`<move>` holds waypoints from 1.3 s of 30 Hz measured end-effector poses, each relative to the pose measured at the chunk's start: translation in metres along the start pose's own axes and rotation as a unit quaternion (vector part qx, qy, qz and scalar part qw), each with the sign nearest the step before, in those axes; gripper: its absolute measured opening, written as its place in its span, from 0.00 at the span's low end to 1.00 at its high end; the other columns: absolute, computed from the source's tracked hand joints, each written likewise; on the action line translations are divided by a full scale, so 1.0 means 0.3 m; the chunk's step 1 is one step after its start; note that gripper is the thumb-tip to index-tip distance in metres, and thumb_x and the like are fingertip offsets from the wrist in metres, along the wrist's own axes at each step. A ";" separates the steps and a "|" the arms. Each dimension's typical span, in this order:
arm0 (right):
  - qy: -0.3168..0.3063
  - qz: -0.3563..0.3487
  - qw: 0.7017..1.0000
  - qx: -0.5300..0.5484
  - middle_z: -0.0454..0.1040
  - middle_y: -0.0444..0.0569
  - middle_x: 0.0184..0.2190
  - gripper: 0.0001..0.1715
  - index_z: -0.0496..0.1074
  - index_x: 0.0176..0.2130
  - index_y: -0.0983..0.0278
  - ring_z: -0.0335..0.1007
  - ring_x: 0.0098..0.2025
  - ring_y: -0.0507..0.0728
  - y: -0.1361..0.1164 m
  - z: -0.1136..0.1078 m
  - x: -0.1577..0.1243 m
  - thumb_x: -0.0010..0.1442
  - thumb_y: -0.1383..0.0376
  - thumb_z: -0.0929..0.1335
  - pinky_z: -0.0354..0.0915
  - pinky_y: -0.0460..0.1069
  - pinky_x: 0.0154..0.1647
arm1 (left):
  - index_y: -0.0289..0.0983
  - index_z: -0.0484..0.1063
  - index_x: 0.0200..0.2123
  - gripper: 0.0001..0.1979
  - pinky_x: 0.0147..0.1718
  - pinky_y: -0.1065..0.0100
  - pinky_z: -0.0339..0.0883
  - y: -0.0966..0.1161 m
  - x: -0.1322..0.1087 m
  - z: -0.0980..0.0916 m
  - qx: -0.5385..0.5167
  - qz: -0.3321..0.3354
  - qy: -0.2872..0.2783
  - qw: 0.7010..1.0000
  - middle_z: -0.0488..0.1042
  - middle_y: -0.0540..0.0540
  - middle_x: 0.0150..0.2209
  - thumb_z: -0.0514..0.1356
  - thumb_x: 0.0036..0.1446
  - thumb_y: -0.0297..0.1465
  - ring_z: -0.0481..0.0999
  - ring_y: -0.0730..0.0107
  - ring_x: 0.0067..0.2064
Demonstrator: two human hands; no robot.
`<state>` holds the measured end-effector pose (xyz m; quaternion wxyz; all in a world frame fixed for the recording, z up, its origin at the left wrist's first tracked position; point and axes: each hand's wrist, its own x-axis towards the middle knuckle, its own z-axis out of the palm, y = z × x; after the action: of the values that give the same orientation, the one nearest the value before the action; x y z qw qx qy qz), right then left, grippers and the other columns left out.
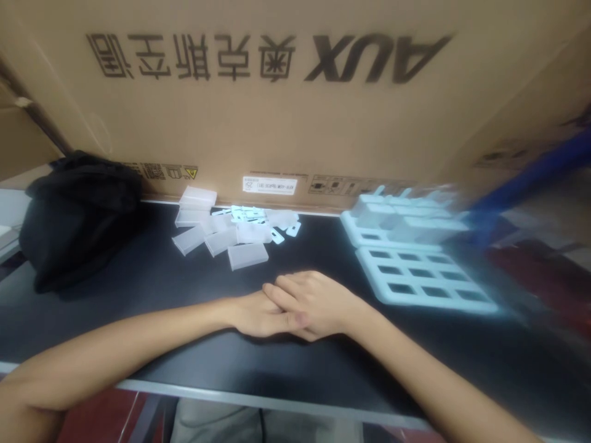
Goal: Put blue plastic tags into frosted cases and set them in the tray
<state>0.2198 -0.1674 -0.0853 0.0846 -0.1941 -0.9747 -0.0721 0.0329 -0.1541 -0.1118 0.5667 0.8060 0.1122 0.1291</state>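
My left hand (pixel 257 315) and my right hand (pixel 323 303) are clasped together above the black table, near its front edge. The right fingers fold over the back of the left hand, and the left thumb lies across the right palm side; the other left fingers are mostly hidden. Beyond the hands lies a loose pile of translucent white plastic boxes (pixel 248 255), with small light-blue flat tabs (pixel 247 213) among them. To the right is a light-blue tray (pixel 385 297) with rectangular openings. Behind it a similar tray (pixel 353 232) carries several pale blocks (pixel 373 212) with upright tabs.
A black cloth bag (pixel 83 221) sits at the left of the black table (pixel 194 351). A large cardboard box (pixel 277 123) with upside-down printing stands along the back edge. A blue bar (pixel 530 175) slants at the right, blurred.
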 end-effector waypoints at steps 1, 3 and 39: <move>0.002 -0.001 1.000 -0.004 0.71 0.49 0.32 0.22 0.70 0.54 0.70 0.70 0.30 0.57 0.000 0.004 0.001 0.70 0.59 0.60 0.66 0.53 0.32 | 0.34 0.79 0.51 0.45 0.61 0.57 0.74 -0.002 -0.002 0.000 0.001 -0.013 0.005 1.000 0.83 0.37 0.51 0.43 0.65 0.67 0.80 0.55 0.57; -0.004 -0.005 1.000 -0.009 0.71 0.50 0.33 0.21 0.69 0.56 0.70 0.71 0.31 0.57 0.002 0.006 0.004 0.70 0.62 0.60 0.68 0.53 0.34 | 0.33 0.77 0.55 0.46 0.64 0.56 0.71 -0.003 -0.005 -0.002 0.007 -0.028 0.015 0.999 0.80 0.36 0.56 0.43 0.65 0.67 0.78 0.54 0.60; -0.004 0.402 0.914 -0.048 0.77 0.62 0.49 0.22 0.76 0.50 0.65 0.69 0.52 0.67 0.224 0.067 -0.025 0.74 0.56 0.60 0.67 0.57 0.49 | 0.36 0.72 0.62 0.33 0.49 0.52 0.72 0.062 0.275 -0.501 0.566 -0.314 0.141 0.749 0.81 0.32 0.52 0.69 0.56 0.41 0.80 0.43 0.52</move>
<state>0.2503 -0.1051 -0.0991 0.0936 -0.5738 -0.8099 -0.0780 0.0608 -0.0004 -0.0388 -0.0067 0.8712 0.4898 -0.0309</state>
